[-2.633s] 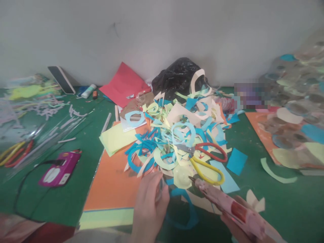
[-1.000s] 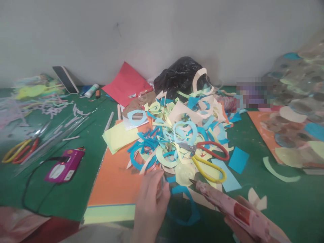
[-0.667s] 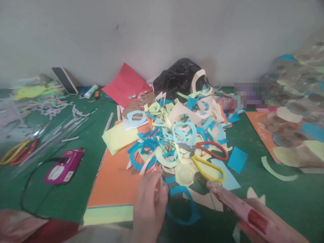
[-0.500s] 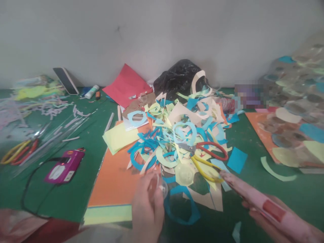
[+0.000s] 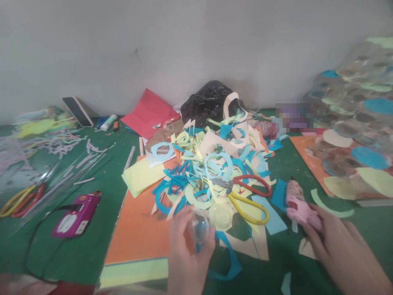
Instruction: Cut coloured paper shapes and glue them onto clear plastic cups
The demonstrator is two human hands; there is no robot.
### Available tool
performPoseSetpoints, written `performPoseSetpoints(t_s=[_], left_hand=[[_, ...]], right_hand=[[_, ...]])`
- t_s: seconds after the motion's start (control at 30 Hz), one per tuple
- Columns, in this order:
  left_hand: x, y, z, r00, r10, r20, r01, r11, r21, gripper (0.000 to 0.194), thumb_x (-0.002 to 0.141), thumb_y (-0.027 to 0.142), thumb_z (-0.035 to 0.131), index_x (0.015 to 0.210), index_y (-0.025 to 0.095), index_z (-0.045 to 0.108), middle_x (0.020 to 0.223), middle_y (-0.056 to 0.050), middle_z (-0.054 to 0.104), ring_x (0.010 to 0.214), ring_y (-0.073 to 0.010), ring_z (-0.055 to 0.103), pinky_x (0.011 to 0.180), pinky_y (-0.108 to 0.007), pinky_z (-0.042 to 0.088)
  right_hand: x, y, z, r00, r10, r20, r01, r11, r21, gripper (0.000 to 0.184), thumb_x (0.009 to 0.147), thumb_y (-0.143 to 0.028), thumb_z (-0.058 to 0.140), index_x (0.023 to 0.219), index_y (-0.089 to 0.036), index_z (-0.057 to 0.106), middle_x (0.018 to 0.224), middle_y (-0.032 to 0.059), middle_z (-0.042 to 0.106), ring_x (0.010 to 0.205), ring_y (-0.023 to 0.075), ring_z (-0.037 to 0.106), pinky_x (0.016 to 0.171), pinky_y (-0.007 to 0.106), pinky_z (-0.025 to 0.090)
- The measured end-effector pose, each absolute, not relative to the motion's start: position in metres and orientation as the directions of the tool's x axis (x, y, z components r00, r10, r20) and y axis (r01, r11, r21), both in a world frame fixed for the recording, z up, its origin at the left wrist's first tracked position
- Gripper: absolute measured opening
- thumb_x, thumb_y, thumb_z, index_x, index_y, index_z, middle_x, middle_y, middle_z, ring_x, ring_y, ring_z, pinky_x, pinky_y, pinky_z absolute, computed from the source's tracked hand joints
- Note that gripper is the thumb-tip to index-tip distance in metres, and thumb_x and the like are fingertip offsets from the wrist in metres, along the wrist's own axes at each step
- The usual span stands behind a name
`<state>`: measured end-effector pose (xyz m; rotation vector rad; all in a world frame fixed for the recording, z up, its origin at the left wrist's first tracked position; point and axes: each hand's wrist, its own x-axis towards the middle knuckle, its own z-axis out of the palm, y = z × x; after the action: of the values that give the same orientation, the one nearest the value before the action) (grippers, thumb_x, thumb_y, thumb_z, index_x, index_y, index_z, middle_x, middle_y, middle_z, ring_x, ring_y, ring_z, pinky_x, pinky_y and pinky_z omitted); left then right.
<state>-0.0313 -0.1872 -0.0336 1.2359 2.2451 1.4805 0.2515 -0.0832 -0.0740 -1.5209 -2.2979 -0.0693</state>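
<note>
My left hand [image 5: 188, 246] is closed round a clear plastic dome [image 5: 201, 227], a small rounded transparent piece, held above the front of the paper pile. My right hand [image 5: 340, 235] grips a pink glue gun [image 5: 297, 207] by its rear end, its nozzle pointing away from me beside a blue paper piece [image 5: 278, 194]. Between the hands, scissors [image 5: 250, 194] with one red and one yellow handle rest on the cut paper scraps [image 5: 196, 164]. A pale round plastic piece [image 5: 221, 216] lies near the scissors.
Orange sheets [image 5: 138, 233] lie at left of the pile. A purple box with a black cable [image 5: 76, 215], more scissors [image 5: 23, 200] and a phone [image 5: 77, 111] are further left. Clear discs and coloured circles [image 5: 359, 135] are heaped at right. A black bag [image 5: 211, 102] sits by the wall.
The glue gun has swung outward and down, away from the scissors toward the blue paper piece. My left hand has turned, showing more of the clear dome. The view has shifted slightly.
</note>
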Motion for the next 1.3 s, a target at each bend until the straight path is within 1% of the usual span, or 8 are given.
performPoseSetpoints(t_s=[0.07, 0.13, 0.2, 0.43, 0.63, 0.8, 0.93, 1.3], left_hand=[[-0.031, -0.188, -0.033, -0.613, 0.739, 0.281, 0.55, 0.143, 0.822, 0.033, 0.082, 0.04, 0.067, 0.107, 0.023, 0.056, 0.114, -0.009, 0.063, 0.11, -0.0245, 0.062, 0.085, -0.037, 0.055], [-0.032, -0.187, -0.033, -0.551, 0.773, 0.314, 0.611, 0.117, 0.783, 0.033, 0.08, 0.04, 0.07, 0.106, 0.024, 0.057, 0.113, -0.008, 0.064, 0.108, -0.0247, 0.062, 0.083, -0.037, 0.056], [-0.032, -0.186, -0.032, -0.487, 0.807, 0.335, 0.666, 0.095, 0.74, 0.033, 0.08, 0.039, 0.07, 0.107, 0.025, 0.058, 0.113, -0.009, 0.064, 0.109, -0.0248, 0.062, 0.082, -0.037, 0.057], [-0.023, -0.176, -0.028, -0.38, 0.873, 0.304, 0.721, 0.074, 0.689, 0.029, 0.084, 0.033, 0.065, 0.111, 0.026, 0.055, 0.12, -0.01, 0.063, 0.111, -0.0249, 0.06, 0.085, -0.04, 0.056], [-0.024, -0.169, -0.024, -0.229, 0.92, 0.32, 0.813, -0.001, 0.583, 0.035, 0.084, 0.023, 0.065, 0.115, 0.026, 0.05, 0.119, -0.01, 0.065, 0.108, -0.0231, 0.062, 0.084, -0.036, 0.056], [-0.023, -0.166, -0.022, -0.266, 0.921, 0.284, 0.805, 0.05, 0.592, 0.03, 0.087, 0.023, 0.061, 0.115, 0.025, 0.049, 0.119, -0.01, 0.064, 0.11, -0.024, 0.061, 0.082, -0.038, 0.056], [-0.023, -0.164, -0.023, -0.233, 0.928, 0.29, 0.818, 0.025, 0.575, 0.029, 0.087, 0.024, 0.061, 0.114, 0.025, 0.05, 0.118, -0.011, 0.064, 0.108, -0.0249, 0.062, 0.081, -0.04, 0.056], [-0.021, -0.166, -0.031, -0.307, 0.906, 0.291, 0.767, 0.054, 0.64, 0.021, 0.087, 0.026, 0.06, 0.107, 0.024, 0.054, 0.118, -0.01, 0.065, 0.108, -0.0242, 0.061, 0.084, -0.04, 0.054]], right_hand=[[0.25, -0.084, -0.076, -0.364, 0.87, 0.333, 0.906, 0.414, -0.089, 0.05, 0.098, -0.05, 0.029, 0.112, -0.011, 0.057, 0.096, 0.0175, 0.068, 0.079, 0.0341, 0.059, 0.071, 0.047, 0.048], [0.248, -0.085, -0.077, -0.379, 0.857, 0.349, 0.905, 0.422, -0.055, 0.05, 0.099, -0.047, 0.03, 0.116, -0.009, 0.056, 0.098, 0.018, 0.067, 0.081, 0.0346, 0.058, 0.073, 0.047, 0.047], [0.246, -0.084, -0.077, -0.38, 0.848, 0.369, 0.902, 0.429, -0.058, 0.049, 0.099, -0.046, 0.032, 0.119, -0.008, 0.055, 0.1, 0.0183, 0.067, 0.083, 0.0349, 0.057, 0.074, 0.047, 0.046], [0.245, -0.083, -0.081, -0.378, 0.839, 0.392, 0.9, 0.433, -0.06, 0.047, 0.1, -0.04, 0.033, 0.12, -0.003, 0.055, 0.101, 0.0207, 0.066, 0.088, 0.0355, 0.058, 0.075, 0.045, 0.046], [0.244, -0.084, -0.082, -0.34, 0.867, 0.365, 0.921, 0.384, -0.056, 0.046, 0.1, -0.04, 0.035, 0.122, -0.005, 0.054, 0.105, 0.0198, 0.066, 0.087, 0.0334, 0.059, 0.074, 0.043, 0.046], [0.245, -0.085, -0.082, -0.332, 0.865, 0.376, 0.922, 0.381, -0.064, 0.045, 0.1, -0.04, 0.037, 0.125, -0.007, 0.053, 0.105, 0.0179, 0.066, 0.084, 0.0315, 0.06, 0.072, 0.041, 0.046], [0.245, -0.086, -0.082, -0.33, 0.873, 0.358, 0.922, 0.379, -0.075, 0.045, 0.099, -0.04, 0.037, 0.128, -0.008, 0.051, 0.105, 0.0179, 0.066, 0.088, 0.0325, 0.06, 0.074, 0.042, 0.046], [0.244, -0.085, -0.079, -0.354, 0.862, 0.364, 0.908, 0.41, -0.09, 0.047, 0.099, -0.039, 0.036, 0.129, -0.007, 0.049, 0.106, 0.02, 0.065, 0.088, 0.0345, 0.058, 0.076, 0.045, 0.045]])
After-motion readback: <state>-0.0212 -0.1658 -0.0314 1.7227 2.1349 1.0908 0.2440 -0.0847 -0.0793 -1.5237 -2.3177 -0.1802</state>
